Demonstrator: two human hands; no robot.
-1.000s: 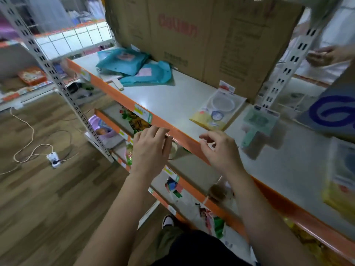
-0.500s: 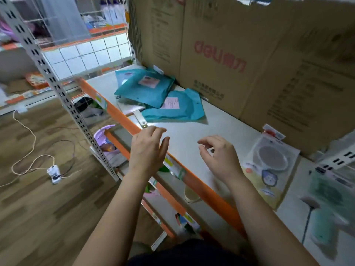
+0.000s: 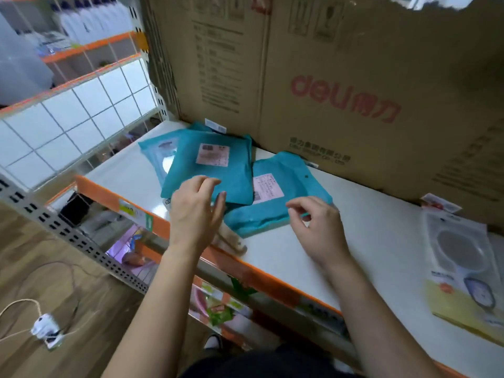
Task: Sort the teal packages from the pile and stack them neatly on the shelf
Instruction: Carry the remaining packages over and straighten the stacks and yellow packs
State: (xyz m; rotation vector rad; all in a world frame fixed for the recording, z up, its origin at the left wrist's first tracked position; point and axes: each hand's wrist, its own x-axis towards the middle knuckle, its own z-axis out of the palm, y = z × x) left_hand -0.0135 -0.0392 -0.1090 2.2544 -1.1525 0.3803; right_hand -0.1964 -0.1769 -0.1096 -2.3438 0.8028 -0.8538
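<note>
Teal packages lie in a loose pile at the left end of the white shelf [image 3: 381, 227]. The top teal package [image 3: 215, 170] bears a pink label and rests on a paler one [image 3: 155, 151] behind it. A second teal package [image 3: 283, 195] with a pink label lies to its right, partly under it. My left hand [image 3: 195, 211] hovers over the near edge of the top package, fingers apart and empty. My right hand [image 3: 317, 227] sits at the near right corner of the second package, fingers curled loosely, holding nothing.
A big brown cardboard box [image 3: 341, 85] stands right behind the pile. A yellow-carded blister pack [image 3: 463, 271] lies on the shelf at the right. The shelf has an orange front edge [image 3: 131, 203]; lower shelves hold goods. A cable and power strip [image 3: 45, 327] lie on the wooden floor.
My view and both hands have moved left along the shelf and forward. The hands went from the shelf's front edge to right over the teal packages.
</note>
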